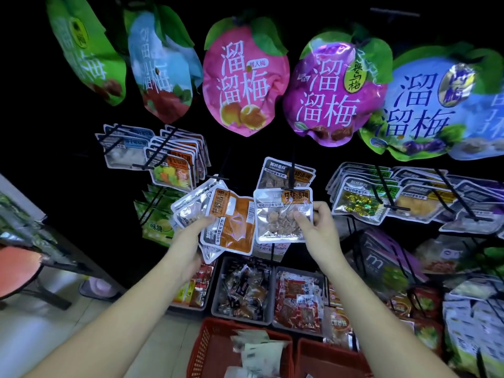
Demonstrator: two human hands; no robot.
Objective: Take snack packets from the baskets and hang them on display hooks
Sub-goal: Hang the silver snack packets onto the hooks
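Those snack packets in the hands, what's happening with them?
A person is stocking a shop display. The right hand holds one clear-window packet up just below a hook with a matching packet already on it. The left hand grips a fanned bunch of packets waiting their turn. More packets lie in the red basket below.

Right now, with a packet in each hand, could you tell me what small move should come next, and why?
Probably lift the single packet in the right hand up to the hook just above it, where a matching packet already hangs. The left hand holds a fanned stack of packets, so it is best kept steady until that one is threaded on.
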